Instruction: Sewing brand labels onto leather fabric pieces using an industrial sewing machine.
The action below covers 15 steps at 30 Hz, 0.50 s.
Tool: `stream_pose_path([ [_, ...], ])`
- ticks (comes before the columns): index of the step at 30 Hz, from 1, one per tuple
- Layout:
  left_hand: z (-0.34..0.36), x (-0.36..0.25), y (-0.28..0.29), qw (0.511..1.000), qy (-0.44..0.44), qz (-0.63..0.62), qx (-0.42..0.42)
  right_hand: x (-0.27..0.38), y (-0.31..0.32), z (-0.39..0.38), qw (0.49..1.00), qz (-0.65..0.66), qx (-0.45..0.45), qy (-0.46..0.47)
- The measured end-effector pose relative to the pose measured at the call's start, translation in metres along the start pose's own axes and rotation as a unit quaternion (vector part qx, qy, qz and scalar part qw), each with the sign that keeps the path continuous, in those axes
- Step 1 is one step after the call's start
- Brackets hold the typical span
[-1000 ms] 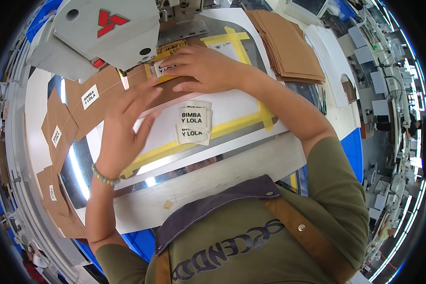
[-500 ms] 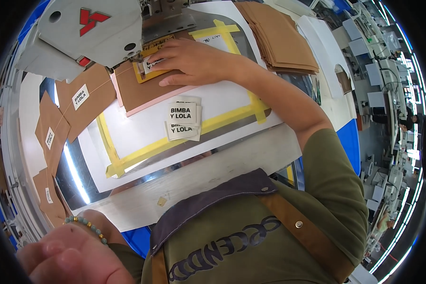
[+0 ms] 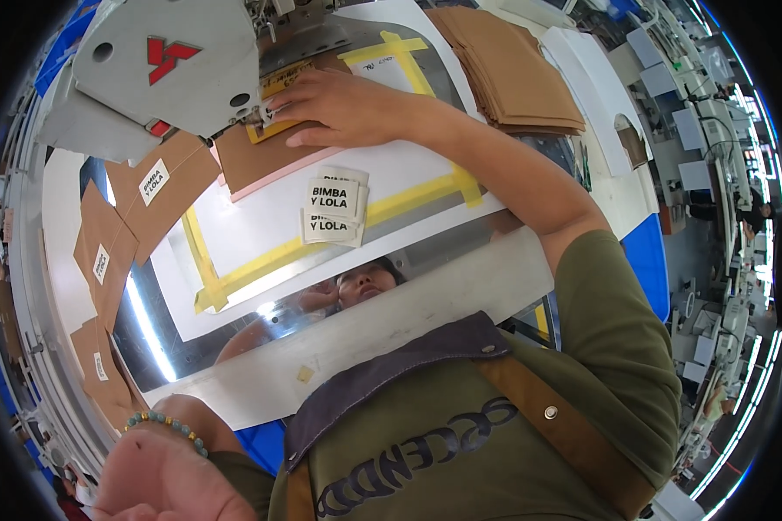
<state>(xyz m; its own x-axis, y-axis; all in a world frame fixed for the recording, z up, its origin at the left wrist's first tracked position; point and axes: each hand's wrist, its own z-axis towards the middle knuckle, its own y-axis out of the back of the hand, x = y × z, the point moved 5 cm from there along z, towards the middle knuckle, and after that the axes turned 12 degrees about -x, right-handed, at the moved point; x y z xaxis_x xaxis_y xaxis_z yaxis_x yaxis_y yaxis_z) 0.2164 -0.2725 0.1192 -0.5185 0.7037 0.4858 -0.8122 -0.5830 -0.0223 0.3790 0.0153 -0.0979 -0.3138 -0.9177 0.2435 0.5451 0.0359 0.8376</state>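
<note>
Workstation seen from above, the hands well apart. A frame of yellow tape encloses a white sheet, on which a loose stack of square labels lies, pale and dark-printed, the edges not aligned. Beyond the table's right end stands a blue form, perhaps a bin, its contents out of sight.

The right hand lies palm down, fingers extended and thumb apart, upon a flat yellow template. This rests on a brown panel, smooth and matt, edged with a pink strip; both reach in beside the grey, hard-cased sewing machine. The left hand, below a bracelet of round beads, is at the lower left, palm toward the camera; its fingers run off the lower edge, so its grip cannot be told.

To the left, angular brown pieces, each bearing a white label, form a curved chain. At upper right is a pile of brown sheets with uneven edges. A polished metal plate shows mirror-like reflections along the front.
</note>
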Motion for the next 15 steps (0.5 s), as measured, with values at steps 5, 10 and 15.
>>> stream_pose_path([
  [5, -0.04, -0.028, 0.007, 0.98, 0.078, -0.044, 0.179, 0.002, 0.004, 0.0, 0.999, -0.022, 0.009, -0.026],
  [10, -0.133, 0.013, -0.036, 0.854, 0.309, -0.027, 0.417, -0.003, 0.006, -0.005, 1.0, -0.007, 0.016, -0.013],
  [15, -0.191, 0.038, -0.021, 0.769, 0.415, -0.014, 0.486, -0.018, 0.164, -0.004, 0.971, 0.072, -0.21, -0.083],
])
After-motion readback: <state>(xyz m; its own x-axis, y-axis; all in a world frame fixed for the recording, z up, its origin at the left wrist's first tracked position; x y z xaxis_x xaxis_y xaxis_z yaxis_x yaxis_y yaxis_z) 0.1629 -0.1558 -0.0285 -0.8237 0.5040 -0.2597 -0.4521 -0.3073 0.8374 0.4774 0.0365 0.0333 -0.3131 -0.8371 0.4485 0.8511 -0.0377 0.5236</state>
